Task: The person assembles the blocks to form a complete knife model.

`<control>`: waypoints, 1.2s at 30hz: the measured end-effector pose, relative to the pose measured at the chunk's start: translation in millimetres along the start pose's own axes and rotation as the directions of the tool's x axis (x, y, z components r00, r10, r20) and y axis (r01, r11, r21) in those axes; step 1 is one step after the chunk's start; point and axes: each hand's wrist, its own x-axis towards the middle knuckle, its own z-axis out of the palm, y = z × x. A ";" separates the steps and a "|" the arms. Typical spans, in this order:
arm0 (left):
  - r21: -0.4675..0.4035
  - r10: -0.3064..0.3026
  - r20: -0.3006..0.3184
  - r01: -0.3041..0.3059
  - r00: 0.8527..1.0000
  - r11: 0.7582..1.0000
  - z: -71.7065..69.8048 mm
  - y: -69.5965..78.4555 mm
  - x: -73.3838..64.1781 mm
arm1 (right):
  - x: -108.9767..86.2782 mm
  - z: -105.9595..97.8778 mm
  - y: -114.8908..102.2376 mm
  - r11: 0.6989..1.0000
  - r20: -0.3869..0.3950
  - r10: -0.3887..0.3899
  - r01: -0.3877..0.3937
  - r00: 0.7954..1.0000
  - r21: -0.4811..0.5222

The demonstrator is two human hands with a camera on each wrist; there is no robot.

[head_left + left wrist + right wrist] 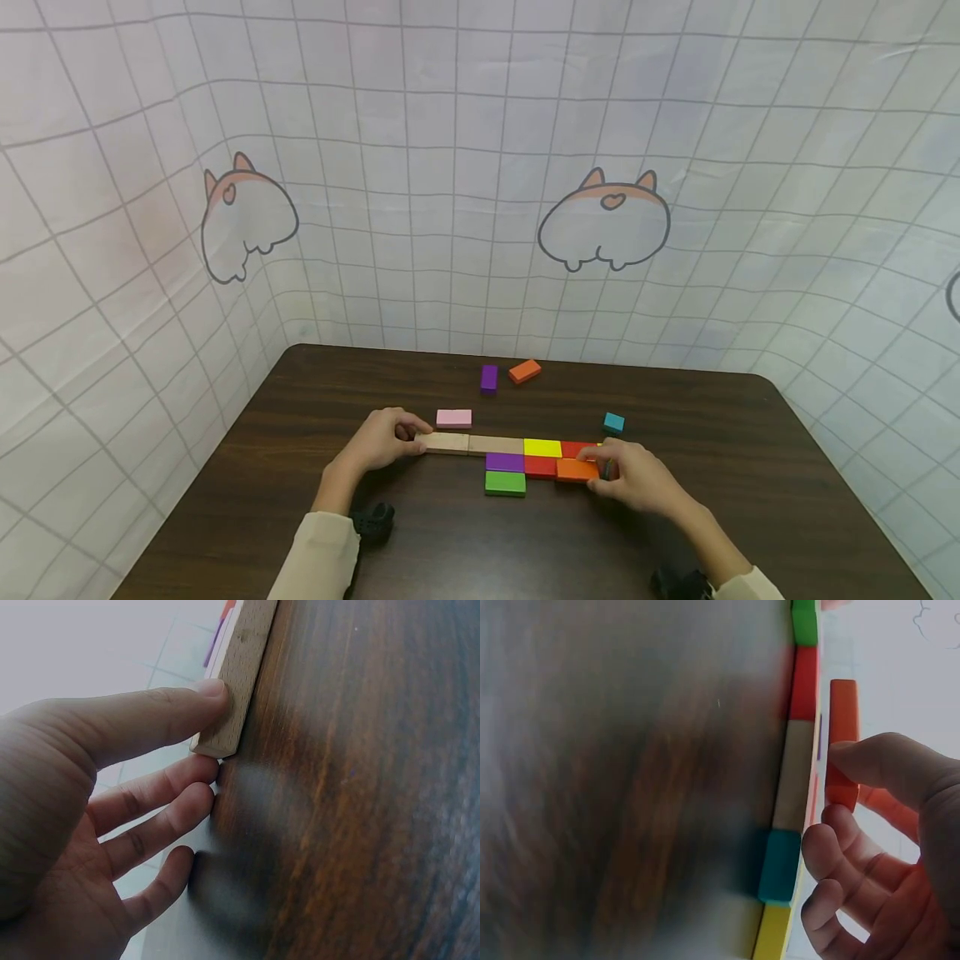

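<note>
My left hand pinches the left end of a plain wooden block, its thumb on the near side in the left wrist view. Another plain wooden block touches it end to end, followed by a yellow block and a red one. My right hand pinches an orange block between thumb and fingers, slightly above the row. Nearer me lie a purple block, a second red block and a green block. In the right wrist view, a teal block stands in the row's edge.
Behind the row lie a pink block, a purple block, an orange block and a blue block. The dark wooden table meets a white grid-patterned curtain at the back and sides.
</note>
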 end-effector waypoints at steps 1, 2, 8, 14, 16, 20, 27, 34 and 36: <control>-0.001 -0.002 -0.001 0.002 1.000 1.000 0.0 -0.1 -0.1 | 0.1 1.5 -1.4 1.000 0.004 0.001 -0.001 1.000 -0.002; -0.002 -0.004 -0.001 0.004 1.000 1.000 0.0 -0.2 -0.1 | 0.1 2.8 -2.9 1.000 0.010 0.004 -0.004 1.000 0.000; -0.006 -0.011 -0.004 0.011 1.000 1.000 0.4 -0.8 -0.1 | 0.9 10.2 -11.5 1.000 0.039 0.006 -0.006 0.999 0.001; -0.005 -0.007 -0.007 0.006 1.000 1.000 0.7 -1.4 0.5 | 1.8 13.1 -19.0 1.000 0.027 -0.003 0.003 1.000 -0.027; -0.008 -0.004 -0.007 0.004 1.000 1.000 0.6 -1.3 0.4 | 2.5 14.3 -21.0 0.999 0.020 0.005 -0.005 1.000 -0.042; -0.008 -0.008 -0.005 0.008 1.000 1.000 0.4 -1.3 -0.4 | 4.6 18.7 -23.7 0.996 0.023 0.048 -0.046 0.999 -0.071; -0.008 -0.011 -0.001 0.011 1.000 1.000 0.3 -0.4 -0.9 | 6.3 22.5 -28.1 0.990 0.037 0.101 -0.097 0.994 -0.105; -0.004 -0.005 -0.001 0.005 1.000 1.000 -0.8 0.9 -0.6 | 7.2 22.6 -33.3 0.989 0.034 0.093 -0.088 0.995 -0.120; -0.004 -0.006 0.000 0.006 1.000 1.000 -1.2 1.4 -0.8 | 7.1 22.7 -34.5 0.989 0.033 0.090 -0.085 0.995 -0.121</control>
